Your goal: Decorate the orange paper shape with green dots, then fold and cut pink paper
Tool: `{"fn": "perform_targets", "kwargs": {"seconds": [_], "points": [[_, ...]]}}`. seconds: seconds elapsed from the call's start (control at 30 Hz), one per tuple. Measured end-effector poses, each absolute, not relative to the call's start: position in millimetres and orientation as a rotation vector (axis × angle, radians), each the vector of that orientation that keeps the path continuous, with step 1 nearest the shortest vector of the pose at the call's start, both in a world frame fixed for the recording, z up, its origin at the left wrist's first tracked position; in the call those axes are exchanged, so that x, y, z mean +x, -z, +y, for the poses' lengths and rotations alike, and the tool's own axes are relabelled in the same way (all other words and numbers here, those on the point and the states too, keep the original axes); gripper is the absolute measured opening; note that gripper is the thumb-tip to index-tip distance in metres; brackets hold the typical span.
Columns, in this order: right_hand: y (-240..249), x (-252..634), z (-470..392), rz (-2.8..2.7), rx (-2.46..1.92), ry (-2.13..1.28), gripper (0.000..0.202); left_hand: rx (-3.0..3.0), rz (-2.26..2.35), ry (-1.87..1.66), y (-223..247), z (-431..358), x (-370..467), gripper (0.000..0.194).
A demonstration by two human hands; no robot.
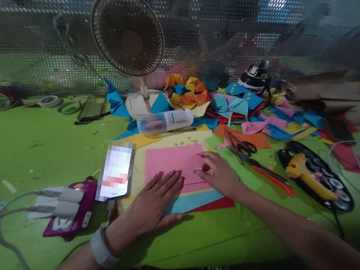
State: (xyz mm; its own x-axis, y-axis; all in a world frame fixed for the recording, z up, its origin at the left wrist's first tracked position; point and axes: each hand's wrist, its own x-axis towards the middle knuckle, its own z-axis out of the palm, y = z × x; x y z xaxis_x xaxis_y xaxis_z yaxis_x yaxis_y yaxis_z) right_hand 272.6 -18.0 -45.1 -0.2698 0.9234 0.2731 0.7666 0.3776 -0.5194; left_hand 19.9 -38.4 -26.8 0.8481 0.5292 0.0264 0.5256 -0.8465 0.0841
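A sheet of pink paper lies on a stack of coloured sheets, with light blue paper and red paper showing below it and pale yellow paper to the left. My left hand rests flat on the pink paper's lower left, fingers stretched and thumb out over the blue sheet. Curled at the right side of the pink paper, my right hand has its thumb and fingers closed at a fold line. Its fingers partly hide that edge.
To the left are a lit phone and a purple power strip with cables. Behind stand a fan, a plastic bottle and folded paper pieces. Scissors, a cutter and a yellow-handled tool lie right.
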Motion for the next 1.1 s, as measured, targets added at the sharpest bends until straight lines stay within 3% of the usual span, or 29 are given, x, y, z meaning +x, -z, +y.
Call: {"fn": "perform_targets", "kwargs": {"seconds": [0.23,0.43,0.53,1.1], "points": [[27,278,-24,-1.987,-1.520,-0.204,0.010,2.924,0.843,-0.097,28,-39,19,0.077],[20,248,-52,-2.601,-1.143,-0.125,0.068,2.929,0.846,-0.129,36,-39,17,0.080],[33,244,-57,-2.716,-1.117,-0.191,0.084,2.924,0.847,-0.115,36,-39,18,0.082],[39,283,-66,-2.853,-1.182,-0.131,0.088,2.933,0.863,-0.037,18,-47,1,0.091]]}}
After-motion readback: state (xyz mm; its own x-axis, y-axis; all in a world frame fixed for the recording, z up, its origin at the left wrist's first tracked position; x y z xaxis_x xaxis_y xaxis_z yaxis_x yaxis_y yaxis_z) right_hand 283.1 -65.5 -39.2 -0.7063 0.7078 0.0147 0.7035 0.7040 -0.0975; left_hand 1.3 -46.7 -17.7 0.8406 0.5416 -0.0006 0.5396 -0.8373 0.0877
